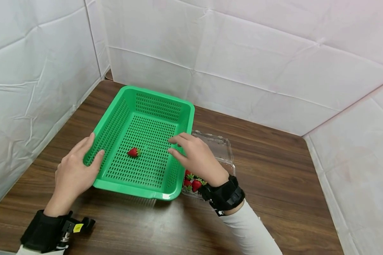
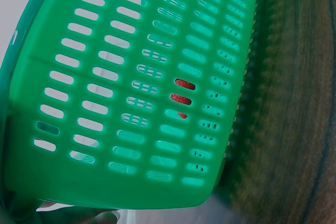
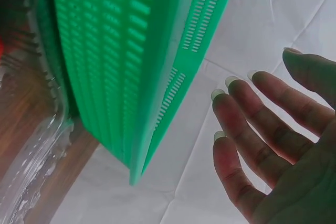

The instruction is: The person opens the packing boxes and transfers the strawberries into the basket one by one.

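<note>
A green perforated plastic basket (image 1: 143,124) stands on the wooden table, one strawberry (image 1: 134,152) lying on its floor. My left hand (image 1: 76,170) holds the basket's rim at the near left corner, with the thumb over the edge. In the left wrist view, the slotted wall (image 2: 142,103) fills most of the picture, and red strawberry shows through a few slots. Over the basket's right rim hovers my right hand (image 1: 196,154), holding nothing; its fingers (image 3: 257,145) are spread and slightly bent. Several strawberries (image 1: 196,185) lie in a clear plastic box beside the basket, partly hidden by the right wrist.
The clear box's lid (image 1: 215,143) is folded back behind it on the wooden table (image 1: 274,177). White sheeting (image 1: 242,71) hangs at the back, left and right of the table. Both wrists wear black straps with small cameras.
</note>
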A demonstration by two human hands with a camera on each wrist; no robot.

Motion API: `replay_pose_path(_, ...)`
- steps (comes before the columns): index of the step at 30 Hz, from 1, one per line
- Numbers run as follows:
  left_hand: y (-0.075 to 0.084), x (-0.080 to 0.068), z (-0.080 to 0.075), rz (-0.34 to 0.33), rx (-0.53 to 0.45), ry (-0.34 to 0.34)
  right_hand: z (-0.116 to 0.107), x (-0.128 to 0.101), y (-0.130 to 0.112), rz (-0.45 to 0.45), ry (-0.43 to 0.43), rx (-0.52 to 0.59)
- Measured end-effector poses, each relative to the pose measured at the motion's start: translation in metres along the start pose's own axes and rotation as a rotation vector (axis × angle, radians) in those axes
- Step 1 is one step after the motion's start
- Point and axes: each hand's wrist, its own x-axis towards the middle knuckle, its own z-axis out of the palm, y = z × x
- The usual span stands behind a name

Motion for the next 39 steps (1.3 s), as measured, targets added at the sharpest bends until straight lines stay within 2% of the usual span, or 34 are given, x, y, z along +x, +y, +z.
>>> replay_pose_path(17, 0.000, 0.000, -0.001, -0.016, 0.005, -0.017, 0.001, -0.031, 0.019, 0.045, 0.001, 0.018)
replay_pose_path(31, 0.000, 0.001, -0.001, -0.012, 0.009, -0.008, 0.002, -0.046, 0.030, 0.084, 0.000, 0.032)
replay_pose_path(39, -0.001, 0.001, 0.000, -0.012, 0.011, -0.005, 0.004, -0.054, 0.036, 0.141, -0.039, 0.026)
